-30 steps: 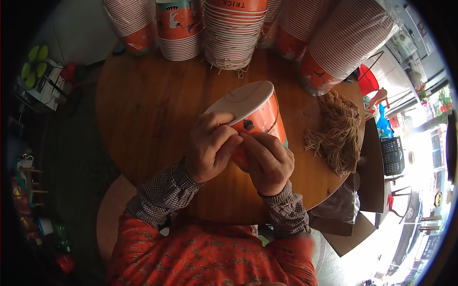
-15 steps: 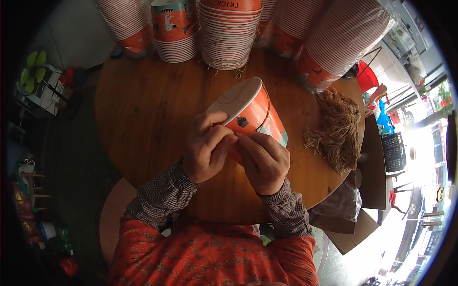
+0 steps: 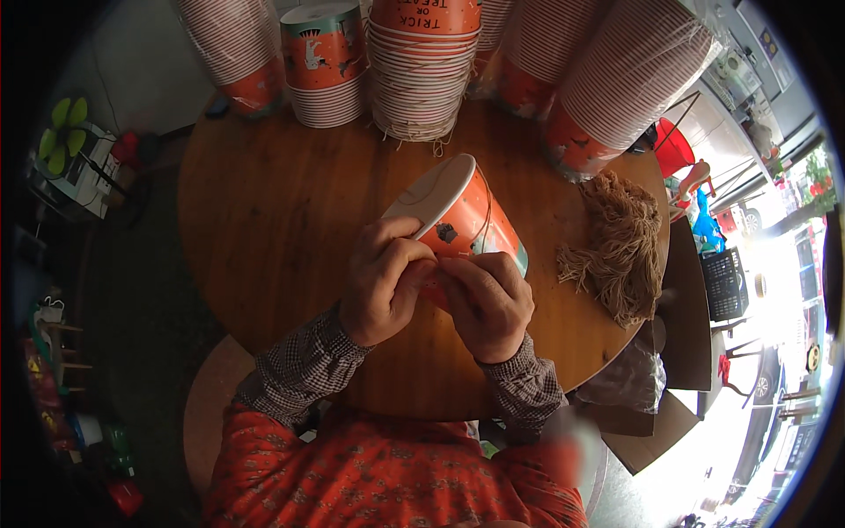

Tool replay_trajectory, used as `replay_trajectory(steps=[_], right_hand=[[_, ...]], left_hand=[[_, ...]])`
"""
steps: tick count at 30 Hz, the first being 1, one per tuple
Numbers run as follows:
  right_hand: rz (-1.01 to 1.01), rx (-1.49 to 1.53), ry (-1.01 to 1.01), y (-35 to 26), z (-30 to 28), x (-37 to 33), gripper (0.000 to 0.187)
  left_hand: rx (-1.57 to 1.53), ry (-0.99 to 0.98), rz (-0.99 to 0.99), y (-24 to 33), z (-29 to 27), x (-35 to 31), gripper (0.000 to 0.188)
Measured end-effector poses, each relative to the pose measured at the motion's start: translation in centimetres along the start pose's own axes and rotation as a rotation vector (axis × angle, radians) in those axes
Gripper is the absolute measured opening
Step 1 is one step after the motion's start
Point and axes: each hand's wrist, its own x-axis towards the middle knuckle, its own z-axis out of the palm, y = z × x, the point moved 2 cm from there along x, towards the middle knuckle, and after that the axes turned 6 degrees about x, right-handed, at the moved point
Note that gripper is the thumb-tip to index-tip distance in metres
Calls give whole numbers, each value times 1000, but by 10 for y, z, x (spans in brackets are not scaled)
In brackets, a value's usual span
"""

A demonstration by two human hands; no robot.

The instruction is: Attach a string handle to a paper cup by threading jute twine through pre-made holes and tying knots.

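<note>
Orange and white, the cup (image 3: 480, 211) is tilted over the worktop (image 3: 264, 255), open mouth to the upper left, cord (image 3: 488, 222) along its side. The left hand (image 3: 385, 282) is clamped on its rim; the right hand (image 3: 488, 304) pinches beside it at the near wall, its grip hidden. Brown strings (image 3: 620, 251) lie to the right.

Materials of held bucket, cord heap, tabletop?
Bucket: probably coated paperboard; glossy orange print, pale smooth inside.
Cord heap: maybe jute or cotton, matte; tan, tangled strands.
Tabletop: wood or wood-look laminate, satin; brown grain, soft sheen.
</note>
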Motion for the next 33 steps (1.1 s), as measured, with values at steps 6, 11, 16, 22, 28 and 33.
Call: replay_trajectory(steps=[6, 11, 16, 22, 28, 33], right_hand=[[-36, -29, 11, 3, 0, 2, 22], [14, -5, 2, 4, 0, 2, 19], [6, 6, 12, 6, 1, 2, 19], [72, 67, 27, 4, -1, 2, 19], [213, 118, 129, 7, -6, 0, 13], [158, 73, 143, 10, -3, -1, 17]], left_hand=[[13, -34, -2, -1, -1, 1, 13], [34, -36, -3, -1, 0, 2, 18], [18, -34, -18, -2, 1, 0, 22], [-10, -52, -23, -7, 2, -2, 27], [-404, -71, -184, -10, 3, -3, 58], [-437, -75, -288, -17, 9, -3, 57]])
